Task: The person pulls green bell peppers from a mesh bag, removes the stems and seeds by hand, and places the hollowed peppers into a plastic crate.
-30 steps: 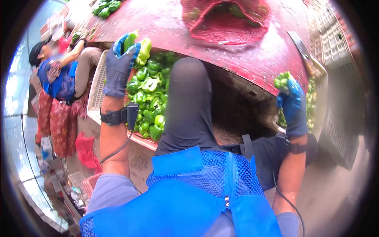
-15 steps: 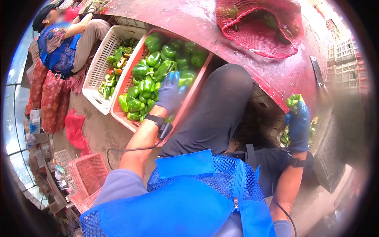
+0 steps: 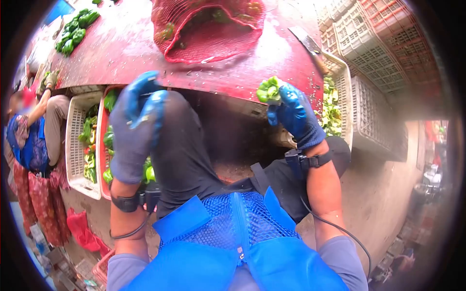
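My right hand, in a blue-coated glove, grips a green bell pepper piece by the front edge of the red table. My left hand, gloved the same way, is raised over my knee with thumb and fingers apart. Nothing shows in it. Partly hidden behind it stands a pink crate of whole green bell peppers. On the table beyond my right hand lies a knife with a broad blade and a wooden handle.
A red mesh bag lies open on the table, some peppers inside. More green peppers lie far left. A white crate and a right-hand crate hold cut pieces. Stacked crates rise at right. A co-worker sits at left.
My left hand has left the peppers in the pink crate and come up, fingers apart. The view has turned to the right. My right hand still holds the pepper piece.
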### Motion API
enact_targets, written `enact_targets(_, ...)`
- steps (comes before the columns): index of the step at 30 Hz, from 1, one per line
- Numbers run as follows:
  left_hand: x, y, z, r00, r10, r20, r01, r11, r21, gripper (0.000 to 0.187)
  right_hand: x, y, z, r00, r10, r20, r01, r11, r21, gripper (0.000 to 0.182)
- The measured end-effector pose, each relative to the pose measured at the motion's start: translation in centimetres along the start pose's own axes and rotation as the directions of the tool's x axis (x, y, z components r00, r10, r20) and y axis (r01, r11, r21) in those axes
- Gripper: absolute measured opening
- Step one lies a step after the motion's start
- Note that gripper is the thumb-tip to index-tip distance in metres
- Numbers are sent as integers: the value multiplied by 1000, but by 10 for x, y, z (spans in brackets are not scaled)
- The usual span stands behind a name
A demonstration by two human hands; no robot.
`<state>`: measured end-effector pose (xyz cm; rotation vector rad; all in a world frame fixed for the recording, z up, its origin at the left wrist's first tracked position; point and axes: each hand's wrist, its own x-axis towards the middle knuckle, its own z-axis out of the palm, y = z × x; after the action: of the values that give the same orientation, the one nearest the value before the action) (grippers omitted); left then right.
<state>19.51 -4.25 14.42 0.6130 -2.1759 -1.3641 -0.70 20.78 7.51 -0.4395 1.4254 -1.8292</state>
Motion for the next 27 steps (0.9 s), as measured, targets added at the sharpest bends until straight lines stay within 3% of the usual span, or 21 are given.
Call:
enact_targets(1, 3, 15, 21, 992, -30, 122, 32, 999, -20, 39, 1, 3, -6, 1000, -13, -8, 13, 1000, 4, 43)
enact_targets(3, 15, 21, 64, 935, -71, 347, 109, 990, -93, 40, 3, 13, -15, 980, -190, 51, 193, 877, -439, 43)
enact_targets(4, 21, 7, 86, 890, -77, 449, 159, 976, -149, 40, 0, 8, -14, 979, -198, 43, 197, 879, -435, 43)
enact_targets(5, 24, 4, 103, 887, -73, 457, 154, 977, -144, 40, -4, -1, -10, 979, -178, 95, 202, 861, -467, 43)
enact_targets(6, 27, 3, 119, 830, -106, 548, 265, 939, -220, 40, -8, -7, -7, 977, -154, 145, 206, 843, -497, 42)
enact_targets(7, 27, -1, 129, 760, -127, 637, 381, 882, -279, 41, -12, -8, -7, 976, -159, 147, 199, 928, -314, 37)
enact_targets(12, 26, -14, 153, 752, -68, 656, 327, 903, -280, 37, -23, -18, -12, 995, -21, 99, 45, 969, -243, 38)
enact_targets(14, 26, -13, 157, 762, -80, 643, 310, 916, -254, 35, -24, -18, -14, 995, 64, 73, -47, 976, -213, 23)
enact_targets(17, 25, -15, 164, 773, -115, 623, 340, 905, -255, 30, -26, -15, -15, 997, -38, 66, 55, 959, -277, 22)
enact_targets(23, 19, -28, 176, 850, -38, 526, 223, 930, -293, 24, -27, -11, -15, 999, -40, 26, 44, 984, -171, 23)
enact_targets(27, 14, -28, 181, 882, -31, 470, 171, 951, -257, 18, -26, -6, -15, 997, -76, -2, 73, 964, -257, 23)
